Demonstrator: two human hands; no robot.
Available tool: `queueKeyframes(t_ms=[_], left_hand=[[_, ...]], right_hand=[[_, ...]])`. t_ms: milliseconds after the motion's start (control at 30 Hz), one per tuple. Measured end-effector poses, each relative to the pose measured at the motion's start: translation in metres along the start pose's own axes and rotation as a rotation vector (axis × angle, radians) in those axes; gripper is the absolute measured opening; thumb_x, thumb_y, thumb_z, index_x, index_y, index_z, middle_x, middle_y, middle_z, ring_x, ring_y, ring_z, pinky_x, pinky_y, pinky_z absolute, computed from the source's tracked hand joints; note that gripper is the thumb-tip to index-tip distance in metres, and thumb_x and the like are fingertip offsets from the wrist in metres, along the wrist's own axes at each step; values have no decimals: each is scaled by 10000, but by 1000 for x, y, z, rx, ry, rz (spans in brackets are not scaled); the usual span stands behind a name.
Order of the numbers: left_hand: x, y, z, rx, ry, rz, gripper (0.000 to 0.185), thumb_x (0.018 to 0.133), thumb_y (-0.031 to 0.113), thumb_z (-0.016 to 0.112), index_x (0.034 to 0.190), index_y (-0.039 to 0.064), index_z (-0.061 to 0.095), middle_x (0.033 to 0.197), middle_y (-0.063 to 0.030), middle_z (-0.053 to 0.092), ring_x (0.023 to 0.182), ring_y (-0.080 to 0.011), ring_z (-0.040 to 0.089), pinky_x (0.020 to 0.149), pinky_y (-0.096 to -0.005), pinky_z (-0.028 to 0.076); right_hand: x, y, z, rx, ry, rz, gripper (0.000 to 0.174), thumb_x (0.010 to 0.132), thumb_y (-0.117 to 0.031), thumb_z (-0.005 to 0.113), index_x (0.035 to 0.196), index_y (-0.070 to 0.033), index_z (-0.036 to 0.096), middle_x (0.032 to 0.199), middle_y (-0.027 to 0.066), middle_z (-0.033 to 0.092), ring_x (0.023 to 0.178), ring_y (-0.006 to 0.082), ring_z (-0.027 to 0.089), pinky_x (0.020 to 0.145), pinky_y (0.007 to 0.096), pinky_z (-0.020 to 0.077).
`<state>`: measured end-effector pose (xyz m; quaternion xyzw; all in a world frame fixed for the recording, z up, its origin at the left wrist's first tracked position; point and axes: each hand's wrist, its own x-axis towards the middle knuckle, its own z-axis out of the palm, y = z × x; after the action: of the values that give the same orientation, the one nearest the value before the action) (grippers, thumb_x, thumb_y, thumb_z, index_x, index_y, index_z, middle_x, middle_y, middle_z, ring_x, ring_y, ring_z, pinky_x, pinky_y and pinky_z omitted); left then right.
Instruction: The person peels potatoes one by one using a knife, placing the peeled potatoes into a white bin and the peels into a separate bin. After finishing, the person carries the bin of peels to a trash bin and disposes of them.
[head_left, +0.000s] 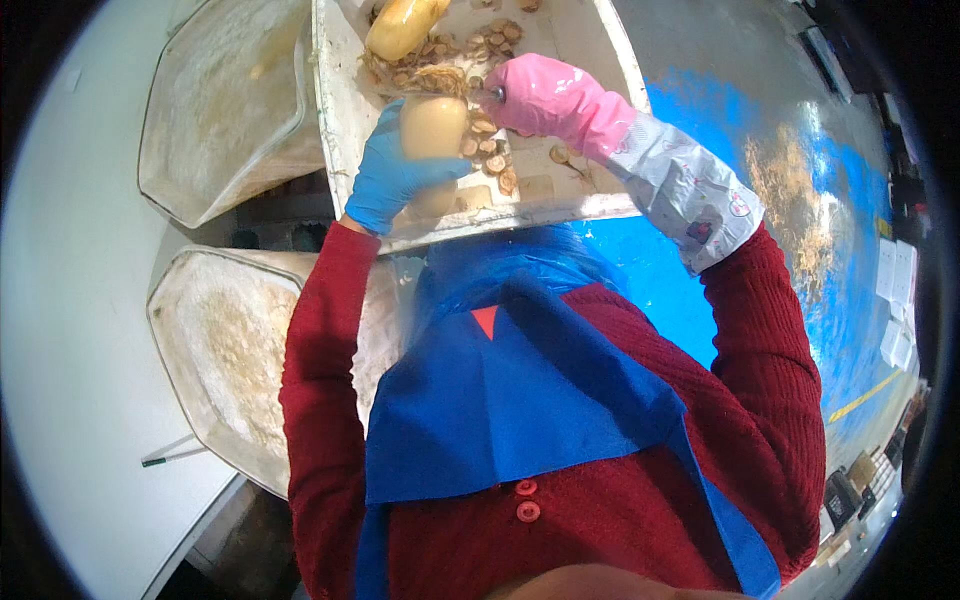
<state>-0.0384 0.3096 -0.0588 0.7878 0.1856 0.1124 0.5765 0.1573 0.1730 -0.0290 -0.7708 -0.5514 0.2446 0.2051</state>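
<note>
My left hand (394, 172), in a blue glove, grips a smooth pale yellow root vegetable (433, 131) over a white plastic tub (325, 112). In a pink rubber glove with a pale printed cuff, my right hand (536, 97) is closed around a knife (480, 95). Its blade lies across the vegetable's far end, beside a tuft of brown fibres (439, 77). Whether the blade has cut in, I cannot tell. Round trimmed ends (493, 163) are scattered on the tub's bottom. Another yellow root vegetable (405, 28) lies at the tub's far side.
Two whitish containers stand to my left, an upper one (225, 105) and a lower one (240, 349), both with stained interiors. A pale wall or panel (67, 262) runs along the left. Worn blue floor (697, 127) extends on the right, with boxes (896, 277) farther off.
</note>
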Motion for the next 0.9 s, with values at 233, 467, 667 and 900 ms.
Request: queueKeyframes(t_ms=[233,467,667,900], left_hand=[[16,-1,-11,175,137,-13,934,563,353,952,1319,2,529,1220,-128,594,1122,-227,609,965,-344,508],[5,25,-58,-336,10,136,812,634,121,897,1330,16,491,1240,-124,609,1095,-239,627,909,-363,545],[15,13,-38,156,273,192,823,606,268,949,1264,38,512,1135,-107,632,1005,-216,632,873,-340,547],[25,9,6,717,207,391,907,570,319,946,1311,50,497,1184,-152,620,1069,-289,623,918,-393,519]], right_hand=[[34,25,22,-112,16,16,255,909,-282,597,872,-64,725,662,116,679,604,261,675,588,369,544],[24,94,31,-69,-360,145,208,878,-191,641,711,-79,698,657,102,670,569,211,639,517,336,503],[-5,39,-7,63,-136,330,309,889,-315,664,737,-47,682,664,82,679,583,193,646,528,315,502],[-17,-17,-6,284,298,32,512,894,-523,621,1107,-63,694,849,178,712,799,330,705,708,402,554]])
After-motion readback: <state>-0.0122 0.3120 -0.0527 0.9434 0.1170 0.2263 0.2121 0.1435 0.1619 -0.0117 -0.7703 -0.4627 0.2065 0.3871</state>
